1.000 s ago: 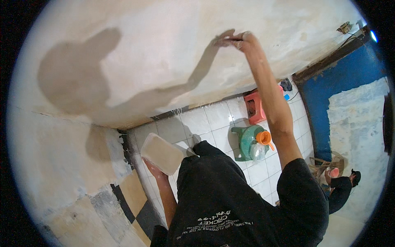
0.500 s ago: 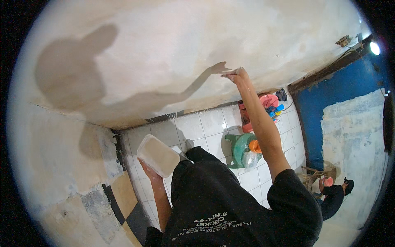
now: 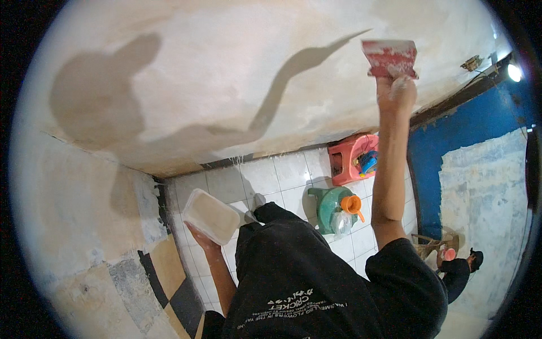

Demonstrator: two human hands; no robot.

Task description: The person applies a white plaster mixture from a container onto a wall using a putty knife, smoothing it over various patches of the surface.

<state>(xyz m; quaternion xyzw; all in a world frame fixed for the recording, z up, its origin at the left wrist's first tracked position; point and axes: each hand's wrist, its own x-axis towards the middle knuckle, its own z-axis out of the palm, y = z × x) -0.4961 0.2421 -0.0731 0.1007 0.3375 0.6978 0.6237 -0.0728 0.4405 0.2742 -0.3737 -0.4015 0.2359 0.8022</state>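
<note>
My right hand [image 3: 398, 93] is closed round a red putty knife [image 3: 390, 59] smeared with white paste. Its wide blade points up along the plastered wall [image 3: 243, 62]; whether the edge touches the wall I cannot tell. Low on the left, my left hand [image 3: 202, 235] holds a clear plastic tub [image 3: 211, 217] of off-white putty from below and the side. Most of those fingers are hidden under the tub.
On the white tile floor [image 3: 259, 172] stand a pink stool [image 3: 342, 161] with blue items on it and a green stool [image 3: 324, 210] carrying an orange dipper [image 3: 350, 204]. Another person [image 3: 460, 274] is at the far right by a blue wall [image 3: 432, 169]. A lamp [image 3: 514, 72] shines there.
My right hand has swung up and to the right along the wall, and the putty knife's broad face now shows. The left hand with the tub has shifted slightly left.
</note>
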